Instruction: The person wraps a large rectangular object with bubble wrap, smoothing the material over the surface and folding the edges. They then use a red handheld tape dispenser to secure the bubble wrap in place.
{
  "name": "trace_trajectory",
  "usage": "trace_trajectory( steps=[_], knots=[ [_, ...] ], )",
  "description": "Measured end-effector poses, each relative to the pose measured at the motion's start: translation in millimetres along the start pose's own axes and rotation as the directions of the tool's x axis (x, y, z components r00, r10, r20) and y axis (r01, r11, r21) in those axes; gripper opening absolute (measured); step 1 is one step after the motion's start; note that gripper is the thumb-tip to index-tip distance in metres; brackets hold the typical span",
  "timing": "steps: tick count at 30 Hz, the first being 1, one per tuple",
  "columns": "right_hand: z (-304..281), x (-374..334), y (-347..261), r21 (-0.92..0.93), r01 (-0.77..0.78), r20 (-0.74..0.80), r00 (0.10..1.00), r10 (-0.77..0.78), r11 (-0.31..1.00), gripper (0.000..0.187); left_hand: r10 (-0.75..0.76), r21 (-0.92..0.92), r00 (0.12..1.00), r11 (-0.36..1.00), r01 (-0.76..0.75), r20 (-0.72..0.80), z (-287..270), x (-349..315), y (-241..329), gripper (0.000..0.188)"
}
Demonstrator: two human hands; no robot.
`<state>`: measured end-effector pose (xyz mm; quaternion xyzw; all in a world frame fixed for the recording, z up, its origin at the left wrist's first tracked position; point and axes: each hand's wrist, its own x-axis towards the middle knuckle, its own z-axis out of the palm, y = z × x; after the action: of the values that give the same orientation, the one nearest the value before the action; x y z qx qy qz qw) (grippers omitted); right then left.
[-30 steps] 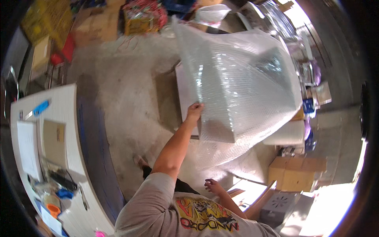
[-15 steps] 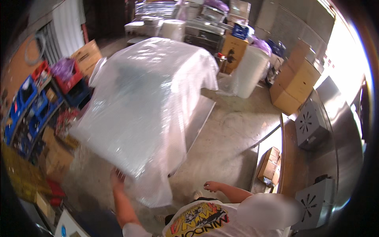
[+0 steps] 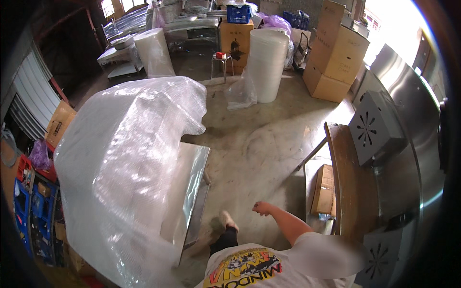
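**Bubble wrap draped over the steel unit, your right hand free beside it**

The big sheet of clear bubble wrap (image 3: 120,177) covers most of the left half of your view. It lies over a large boxy stainless steel unit (image 3: 189,192), hanging down past its near side and bunching up in a hump at the far end. Only one flat, shiny panel of the unit shows, along the right edge of the wrap, standing on the concrete floor (image 3: 259,139).

Your right hand (image 3: 263,208) is out in front of you, just right of that bare panel and clear of it. The fingers are curled loosely inward and hold nothing; the hand touches neither wrap nor metal. Your left hand is not visible, so you cannot tell what it is doing; it may be behind the wrap. Your shoe (image 3: 227,221) stands on the floor close to the foot of the panel.

To your right is a brown wooden board (image 3: 348,182), and beyond it a grey metal box with slotted vents (image 3: 374,127) against a steel wall. A flat cardboard box (image 3: 324,189) lies on the floor beside the board.

Farther off stand two tall rolls of bubble wrap (image 3: 266,65), stacked cardboard cartons (image 3: 336,48) and a small stool (image 3: 220,62). Blue crates (image 3: 26,211) line the far left.
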<state>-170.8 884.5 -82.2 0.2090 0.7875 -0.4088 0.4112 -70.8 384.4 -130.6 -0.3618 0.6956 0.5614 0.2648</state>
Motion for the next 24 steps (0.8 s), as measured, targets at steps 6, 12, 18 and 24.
trace_trajectory(
  steps=[6,12,18,24],
  knots=[
    [-173.7,97.4,-74.2,0.264,0.224,-0.147,0.971,-0.191,0.938,0.048,-0.223,0.393,0.932,0.914,0.098,0.287,148.6,92.1,85.1,0.051],
    [-279.6,99.8,33.4,0.254,-0.091,-0.259,0.953,0.158,0.963,0.038,-0.305,0.547,0.834,0.837,0.004,0.461,257.5,164.8,213.4,0.051],
    [-333.4,121.5,136.6,0.471,-0.492,0.012,0.833,0.553,0.732,0.031,-0.042,0.563,0.857,0.77,-0.3,0.513,419.7,285.6,449.3,0.033],
    [-514.3,303.6,98.1,0.204,-0.457,0.215,0.884,0.416,0.866,0.035,0.319,0.545,0.912,0.731,-0.41,0.258,520.2,314.9,600.6,0.032]
  ],
)
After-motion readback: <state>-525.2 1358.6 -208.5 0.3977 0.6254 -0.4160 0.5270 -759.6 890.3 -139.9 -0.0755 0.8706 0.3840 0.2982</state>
